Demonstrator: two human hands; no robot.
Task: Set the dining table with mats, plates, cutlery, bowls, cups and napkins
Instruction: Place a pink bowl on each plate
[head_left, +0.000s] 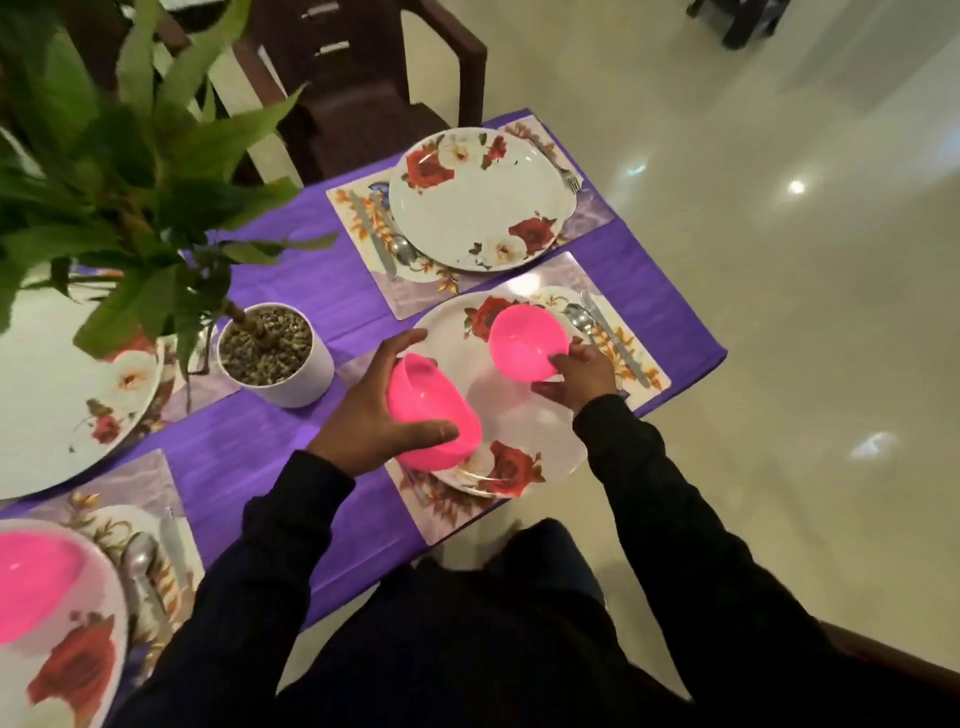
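My left hand (374, 410) grips a pink bowl (434, 415), tilted, over the left part of the near floral plate (524, 431). My right hand (576, 376) holds a second pink bowl (527, 340) by its near rim, over the far part of the same plate. That plate lies on a mat (447, 512) with a spoon (579, 317) and a knife (615, 340) on its right. A second floral plate (478, 202) lies empty on the far mat, with a fork (563, 171) on its right. A third pink bowl (36, 587) rests on the plate (78, 670) at the bottom left.
A potted plant in a white pot (291, 384) stands in the middle of the purple tablecloth (291, 291), its leaves (130, 171) spreading over the left side. Another floral plate (62, 400) lies at the left. A dark chair (374, 78) stands behind the far setting.
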